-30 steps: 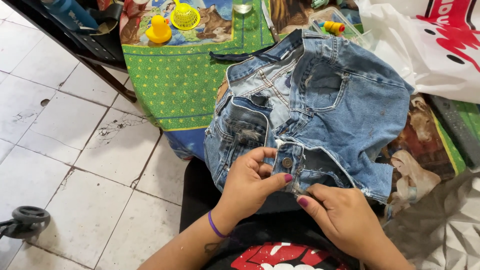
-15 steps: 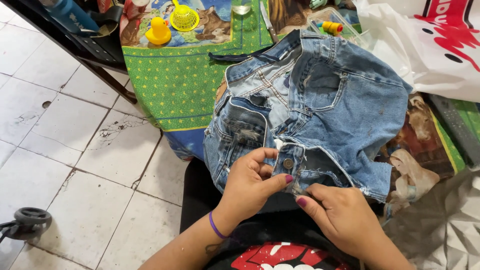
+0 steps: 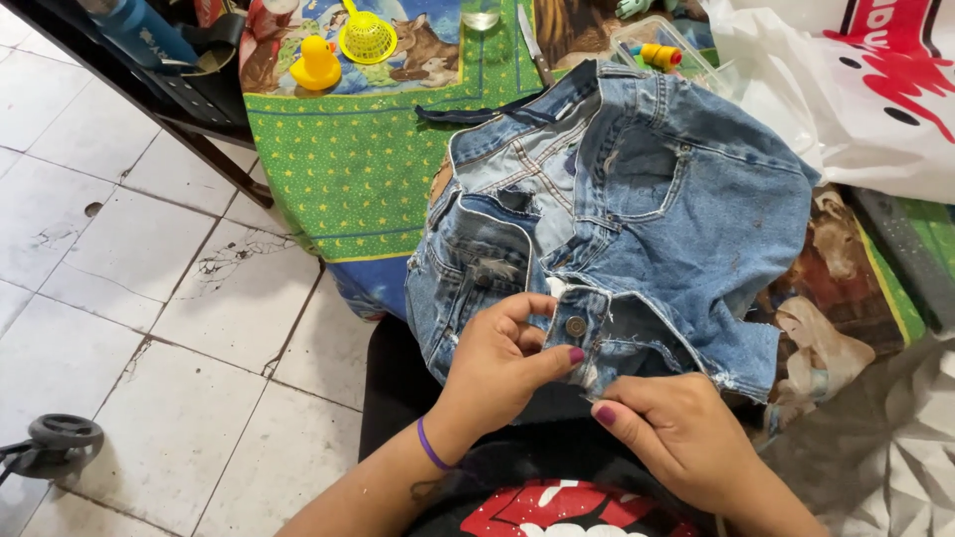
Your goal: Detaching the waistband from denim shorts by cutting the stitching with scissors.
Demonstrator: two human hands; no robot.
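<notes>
A pair of cut blue denim shorts (image 3: 647, 219) lies over the table edge and hangs toward my lap. My left hand (image 3: 502, 363) pinches the waistband tab beside its metal button (image 3: 575, 326), thumb pressed under the button. My right hand (image 3: 676, 433) grips the waistband edge just right of the button, fingers curled shut on the fabric. A purple band circles my left wrist.
A green patterned tablecloth (image 3: 358, 169) covers the table. On it stand a yellow toy duck (image 3: 316, 62), a yellow strainer (image 3: 366, 38) and a knife (image 3: 532, 45). A white plastic bag (image 3: 846, 89) lies at right. White floor tiles (image 3: 129, 298) and a black wheel (image 3: 65, 433) are at left.
Both hands stayed on the waistband; my left thumb shifted slightly along the button tab. The shorts barely moved.
</notes>
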